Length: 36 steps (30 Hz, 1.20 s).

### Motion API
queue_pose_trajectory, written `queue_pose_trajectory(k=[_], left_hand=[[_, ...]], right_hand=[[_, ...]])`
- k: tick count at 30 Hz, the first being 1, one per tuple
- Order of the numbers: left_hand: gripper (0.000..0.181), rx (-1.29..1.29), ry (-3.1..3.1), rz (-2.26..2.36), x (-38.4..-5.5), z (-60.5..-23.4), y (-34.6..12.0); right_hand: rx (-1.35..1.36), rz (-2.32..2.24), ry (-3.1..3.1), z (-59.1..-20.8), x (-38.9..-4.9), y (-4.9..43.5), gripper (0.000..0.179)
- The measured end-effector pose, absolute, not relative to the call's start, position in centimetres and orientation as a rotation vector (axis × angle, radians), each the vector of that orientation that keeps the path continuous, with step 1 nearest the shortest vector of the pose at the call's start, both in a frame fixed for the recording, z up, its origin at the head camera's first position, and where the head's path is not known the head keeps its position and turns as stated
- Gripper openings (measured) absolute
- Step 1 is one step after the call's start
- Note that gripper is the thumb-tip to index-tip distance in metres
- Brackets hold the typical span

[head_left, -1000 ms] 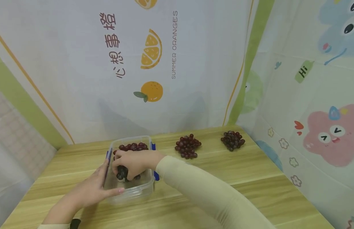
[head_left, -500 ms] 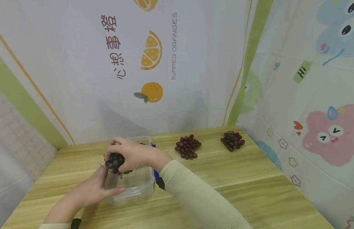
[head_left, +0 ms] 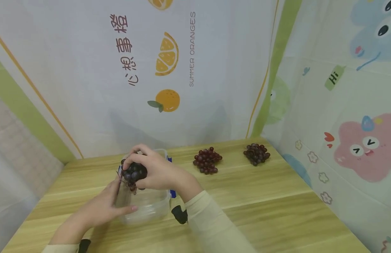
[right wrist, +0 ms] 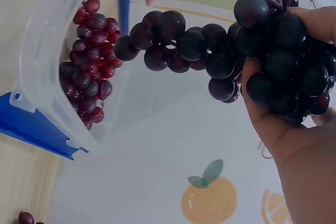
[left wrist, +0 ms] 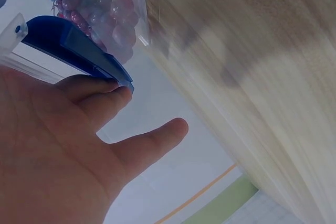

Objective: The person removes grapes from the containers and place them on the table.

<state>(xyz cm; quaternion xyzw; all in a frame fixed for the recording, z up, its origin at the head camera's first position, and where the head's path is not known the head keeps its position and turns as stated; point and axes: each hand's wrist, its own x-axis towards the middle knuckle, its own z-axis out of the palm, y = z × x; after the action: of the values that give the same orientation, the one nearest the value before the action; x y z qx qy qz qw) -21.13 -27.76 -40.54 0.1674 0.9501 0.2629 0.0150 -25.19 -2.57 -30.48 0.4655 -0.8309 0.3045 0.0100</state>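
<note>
My right hand (head_left: pixel 158 172) grips a bunch of dark purple-black grapes (head_left: pixel 135 173) over the clear plastic box (head_left: pixel 148 212). In the right wrist view the dark grape bunch (right wrist: pixel 281 61) trails a long tail toward the box wall, stems upward. Redder grapes (right wrist: pixel 94 56) lie inside the box. My left hand (head_left: pixel 98 207) rests along the box's left side, thumb by the near rim. In the left wrist view its nearly straight fingers (left wrist: pixel 107 106) touch a blue latch (left wrist: pixel 79 45). The right hand hides much of the box's inside in the head view.
Two more bunches stand on the wooden table (head_left: pixel 246 211): red grapes (head_left: pixel 207 160) right of the box and darker red grapes (head_left: pixel 256 154) near the far right corner. A blue latch (head_left: pixel 173 193) juts from the box's right side. Printed cloth curtains (head_left: pixel 214 70) border the table.
My right hand has lifted the dark grape bunch from inside the box, first up to the left, then slightly back right. The left hand stays at the box's side.
</note>
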Motion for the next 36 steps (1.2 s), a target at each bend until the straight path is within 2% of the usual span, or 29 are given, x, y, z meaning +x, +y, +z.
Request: queue_pose_trajectory(k=[13,24,36], left_hand=[[0.133,0.483,2.94,0.784,-21.3,-40.7,-28.1],[0.135,0.415,2.971,0.674,-21.2,-40.6,-27.8],[0.135,0.409,2.986,0.648,-21.0,-40.5,-28.0]], right_hand=[[1.355,0.85,-2.468,-30.4,-22.8,-0.3,0.045],[1.233,0.911,-2.554,-29.2,-21.8,4.5,0.043],[0.992,0.878,-2.681,-29.8,-20.9,9.5,0.045]])
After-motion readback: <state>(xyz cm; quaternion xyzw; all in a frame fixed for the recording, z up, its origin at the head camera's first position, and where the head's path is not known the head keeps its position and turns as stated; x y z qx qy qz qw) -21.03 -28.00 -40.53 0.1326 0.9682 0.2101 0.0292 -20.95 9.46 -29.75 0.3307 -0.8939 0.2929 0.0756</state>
